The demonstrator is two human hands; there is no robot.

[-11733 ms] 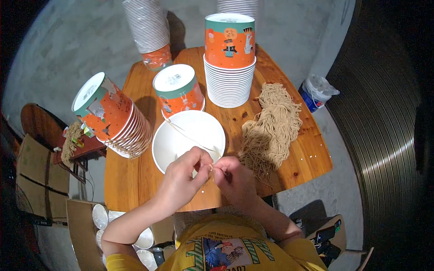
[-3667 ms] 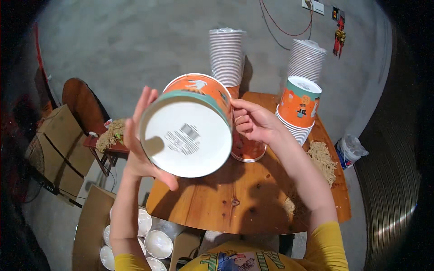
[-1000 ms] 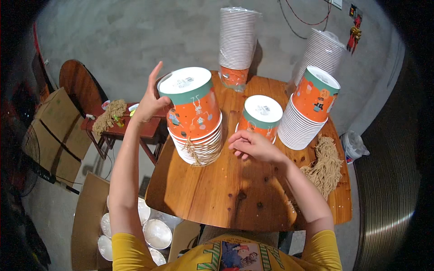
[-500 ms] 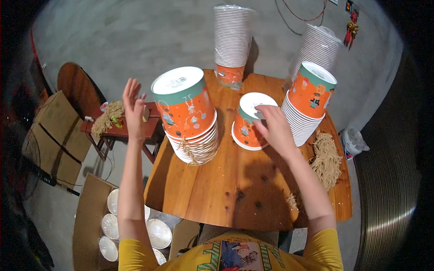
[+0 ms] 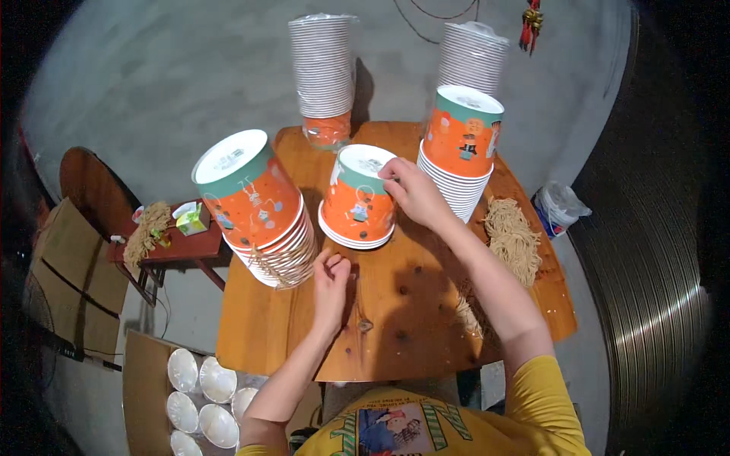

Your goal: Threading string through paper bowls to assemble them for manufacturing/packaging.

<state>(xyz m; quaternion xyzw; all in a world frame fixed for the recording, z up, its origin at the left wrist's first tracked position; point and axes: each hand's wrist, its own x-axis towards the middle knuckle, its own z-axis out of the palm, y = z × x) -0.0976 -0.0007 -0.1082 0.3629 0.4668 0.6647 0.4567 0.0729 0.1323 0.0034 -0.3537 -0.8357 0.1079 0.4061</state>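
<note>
Upside down in the middle of the table stands a short stack of orange and green paper buckets. My right hand is at the edge of its white base, fingers bent together; what they pinch, if anything, is hidden. Low over the wood, my left hand has its fingers curled in, and I cannot make out anything in them. It is nearest to a taller upturned bucket stack, whose lower rims carry looped twine handles. Right of the middle stack rises another upturned bucket stack.
Two plastic-wrapped bucket columns stand at the back. Tan twine bundles lie on the table's right side. Left are a small red table and a carton of white wrapped buckets. A white pail stands right.
My left hand came down from beside the left stack to low between the stacks, its fingers curling in. My right hand shifted to the base's right edge. The whole view turned slightly.
</note>
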